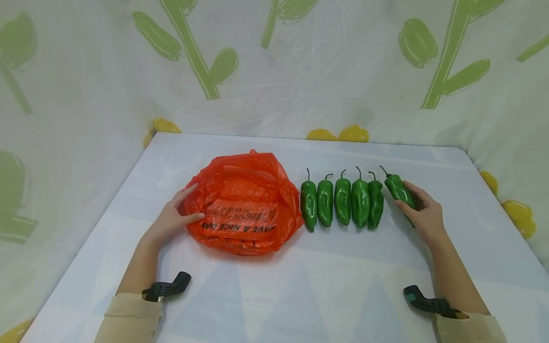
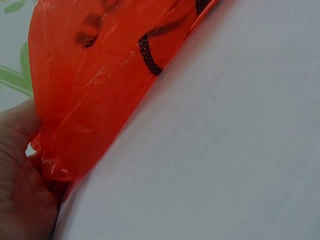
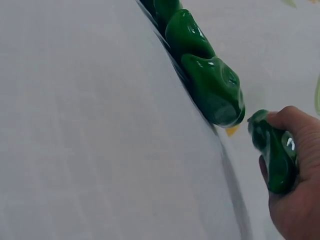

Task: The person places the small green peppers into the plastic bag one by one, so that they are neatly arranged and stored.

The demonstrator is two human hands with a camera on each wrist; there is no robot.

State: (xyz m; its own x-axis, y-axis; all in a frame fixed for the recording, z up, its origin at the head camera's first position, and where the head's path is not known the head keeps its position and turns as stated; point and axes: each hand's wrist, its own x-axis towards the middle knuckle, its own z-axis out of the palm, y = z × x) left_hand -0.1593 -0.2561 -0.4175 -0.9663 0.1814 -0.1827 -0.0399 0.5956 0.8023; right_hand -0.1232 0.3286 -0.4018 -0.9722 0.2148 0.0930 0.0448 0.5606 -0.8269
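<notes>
A red plastic bag [image 1: 244,200] with black printed lettering lies on the left half of the table, its mouth spread. My left hand [image 1: 172,216] holds the bag's left side, with the thumb on the front and the fingers at the upper edge. In the left wrist view, a bag corner [image 2: 65,160] sits between thumb and fingers. My right hand [image 1: 422,213] grips a long green pepper [image 1: 399,189] around its lower part, stem pointing away. Several more green peppers [image 1: 342,201] lie in a row between the bag and this hand, stems toward the far edge.
A white table [image 1: 274,295] with a pale pattern lies under everything. Behind it hangs a pale curtain [image 1: 326,76] printed with green plants and yellow shapes. Each wrist wears a black camera mount [image 1: 169,287]. The row's leftmost pepper [image 1: 308,205] touches or nearly touches the bag.
</notes>
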